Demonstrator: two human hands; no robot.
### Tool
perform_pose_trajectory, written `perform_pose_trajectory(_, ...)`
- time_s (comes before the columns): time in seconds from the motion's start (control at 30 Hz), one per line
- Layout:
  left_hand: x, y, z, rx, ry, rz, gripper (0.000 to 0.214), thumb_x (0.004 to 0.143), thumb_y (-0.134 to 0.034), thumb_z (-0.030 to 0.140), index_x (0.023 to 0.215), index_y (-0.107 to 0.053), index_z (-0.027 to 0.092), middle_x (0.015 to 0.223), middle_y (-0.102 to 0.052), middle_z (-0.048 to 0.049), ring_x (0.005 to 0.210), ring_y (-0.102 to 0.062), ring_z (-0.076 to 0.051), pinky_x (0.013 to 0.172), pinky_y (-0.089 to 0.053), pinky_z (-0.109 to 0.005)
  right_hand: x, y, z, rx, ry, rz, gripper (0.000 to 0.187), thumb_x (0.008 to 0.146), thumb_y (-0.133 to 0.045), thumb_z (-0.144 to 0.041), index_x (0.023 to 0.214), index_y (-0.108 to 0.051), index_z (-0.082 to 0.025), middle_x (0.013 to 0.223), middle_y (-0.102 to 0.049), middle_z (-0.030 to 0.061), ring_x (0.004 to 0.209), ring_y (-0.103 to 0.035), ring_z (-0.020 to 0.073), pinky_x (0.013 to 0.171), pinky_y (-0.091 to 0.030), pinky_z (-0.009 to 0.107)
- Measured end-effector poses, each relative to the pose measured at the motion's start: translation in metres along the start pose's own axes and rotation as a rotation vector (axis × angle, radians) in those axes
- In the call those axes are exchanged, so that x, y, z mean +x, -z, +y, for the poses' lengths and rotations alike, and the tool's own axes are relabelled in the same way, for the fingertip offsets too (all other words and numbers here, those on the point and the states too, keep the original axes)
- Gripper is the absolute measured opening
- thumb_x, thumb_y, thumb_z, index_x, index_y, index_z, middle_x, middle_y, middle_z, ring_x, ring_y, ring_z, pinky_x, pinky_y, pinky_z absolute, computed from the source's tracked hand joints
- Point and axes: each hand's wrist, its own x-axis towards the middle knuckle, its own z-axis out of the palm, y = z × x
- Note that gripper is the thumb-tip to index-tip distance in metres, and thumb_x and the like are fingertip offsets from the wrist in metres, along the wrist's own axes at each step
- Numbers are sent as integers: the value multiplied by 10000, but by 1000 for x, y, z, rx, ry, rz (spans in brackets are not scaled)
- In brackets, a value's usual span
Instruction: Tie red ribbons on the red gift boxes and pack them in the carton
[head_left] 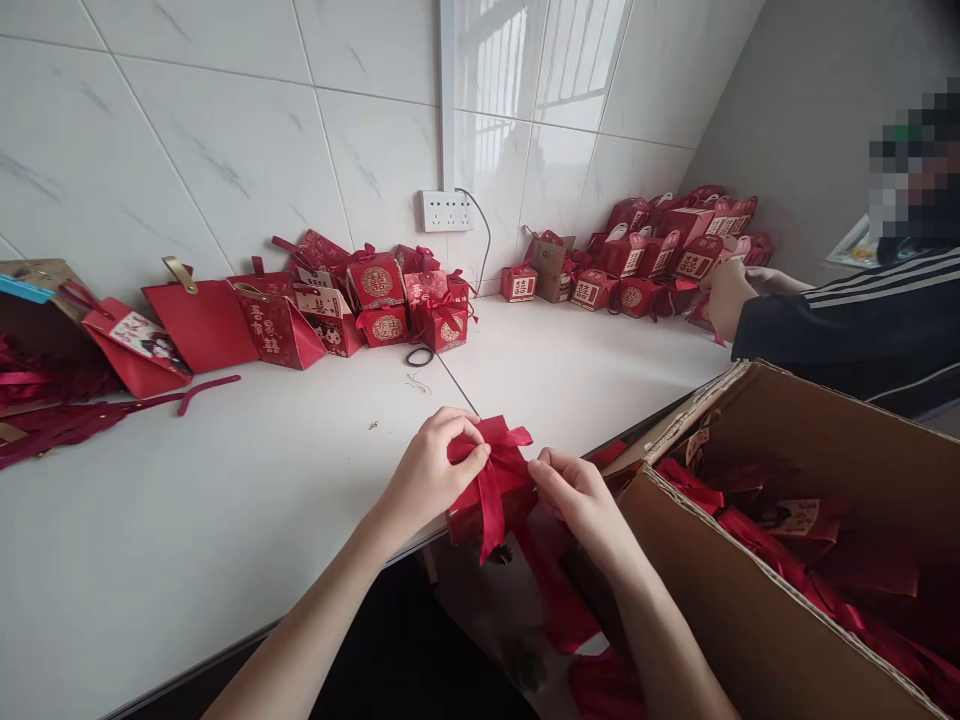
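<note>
A small red gift box (480, 510) with a red ribbon (496, 462) tied on top sits at the front edge of the white table (225, 500). My left hand (431, 470) pinches the ribbon's bow at the box's left. My right hand (577, 495) pinches the ribbon at the box's right side. Both hands have their fingers closed on the ribbon.
Several red gift boxes and bags (375, 300) line the tiled wall, with another heap (660, 255) at the back right. An open cardboard carton (750, 600) of red items stands at my right. Another person's hand (724, 295) and striped sleeve (847, 320) reach toward the far heap. A wall socket (446, 211) has a cable.
</note>
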Motion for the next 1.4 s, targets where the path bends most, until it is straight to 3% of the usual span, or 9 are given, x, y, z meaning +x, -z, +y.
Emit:
perform_pose_trajectory(0.13,1,2,0,13,-17,-18,118,830,-520,275,770,-604,219,1030,-598,-37,1039,-576,-210,946,-448,-368,-17,-10,-13,-278,45,117,380,846,-502,-443,590,-362,-199,519,-324,-63,491,-259,77,451,-218,212)
perform_pose_trajectory(0.23,2,2,-2,16,-20,-14,142,830,-522,303,757,-608,217,1030,-599,-43,1046,-576,-218,946,-449,-370,-24,-16,-15,-376,88,111,365,862,-484,-423,593,-399,-193,518,-390,-50,491,-295,81,453,-237,214)
perform_pose_trajectory(0.33,3,2,-5,18,-10,-8,158,830,-526,329,754,-608,217,1039,-601,-44,1046,-575,-220,937,-453,-363,-26,-14,-12,-342,42,74,440,888,-428,-512,601,-478,-183,518,-483,-27,482,-380,89,469,-288,214)
perform_pose_trajectory(0.5,4,2,-4,12,2,-50,177,833,-521,349,746,-604,220,1058,-599,-43,1060,-572,-224,958,-436,-372,-23,-7,-6,-106,-78,83,563,877,-351,-633,611,-540,-175,463,-567,6,461,-495,115,524,-392,223)
perform_pose_trajectory(0.63,3,3,-2,6,17,-40,164,826,-531,343,737,-601,224,1073,-603,-43,1060,-575,-226,947,-444,-369,-20,-11,-3,-133,-67,108,554,863,-413,-627,561,-539,-180,436,-595,18,470,-514,126,553,-414,231)
perform_pose_trajectory(0.83,2,2,-1,-11,13,-26,168,818,-541,341,720,-605,222,1060,-614,-42,1065,-574,-232,971,-430,-381,-23,-17,-5,-157,-52,169,572,819,-482,-643,554,-648,-165,576,-681,67,621,-622,187,567,-444,250)
perform_pose_trajectory(1.17,2,2,-1,-26,19,-25,158,807,-548,330,701,-588,220,1061,-611,-43,1081,-567,-231,985,-423,-374,-24,-25,-8,-127,-92,190,369,790,-600,-514,617,-557,-191,551,-649,6,536,-570,139,565,-428,245)
perform_pose_trajectory(1.4,2,2,0,-35,16,-35,148,812,-550,318,712,-596,218,1078,-606,-46,1090,-565,-229,996,-419,-374,-28,-23,-1,-271,-123,179,395,788,-593,-523,586,-524,-191,537,-615,0,500,-499,124,506,-354,237)
